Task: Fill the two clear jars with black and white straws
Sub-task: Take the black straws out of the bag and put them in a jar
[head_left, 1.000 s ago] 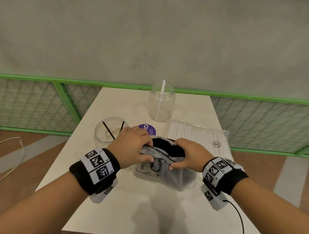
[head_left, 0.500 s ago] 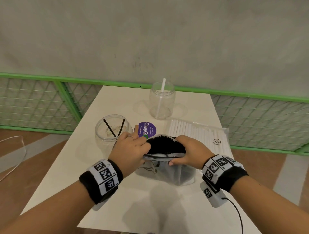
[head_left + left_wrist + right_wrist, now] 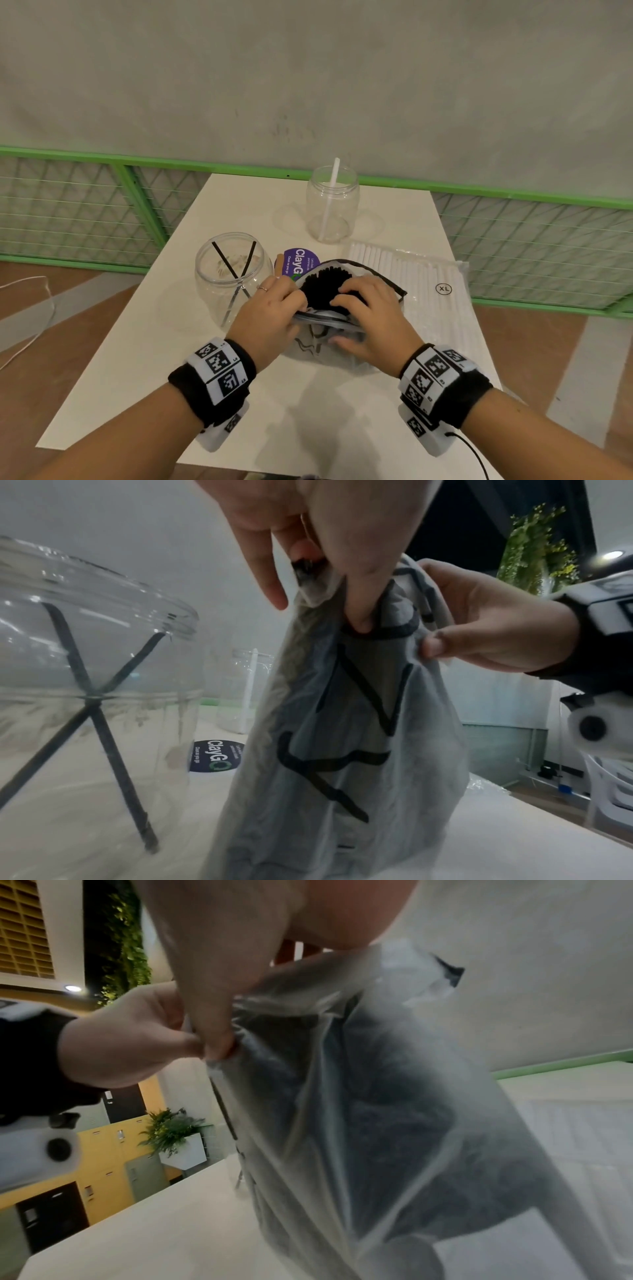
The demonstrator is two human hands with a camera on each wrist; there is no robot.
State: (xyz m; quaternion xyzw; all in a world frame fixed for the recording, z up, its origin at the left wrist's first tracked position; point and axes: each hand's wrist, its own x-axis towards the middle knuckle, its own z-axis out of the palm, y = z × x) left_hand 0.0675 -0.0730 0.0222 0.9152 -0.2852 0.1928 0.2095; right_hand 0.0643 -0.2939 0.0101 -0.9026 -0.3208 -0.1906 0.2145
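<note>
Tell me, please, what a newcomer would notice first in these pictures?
Both hands, left hand and right hand, grip a translucent bag packed with black straws at the table's middle. Left of it stands a wide jar holding two crossed black straws.

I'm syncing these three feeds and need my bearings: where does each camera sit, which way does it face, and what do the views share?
Head: worn on the head, looking forward and down at the table; shows both forearms, the left hand and right hand on the bag of black straws.
Left wrist: under the left hand, facing across the bag toward the right hand; the jar with two black straws is beside it.
Right wrist: under the right hand, facing the bag and left hand.
Shared: all three show the bag and both hands.
</note>
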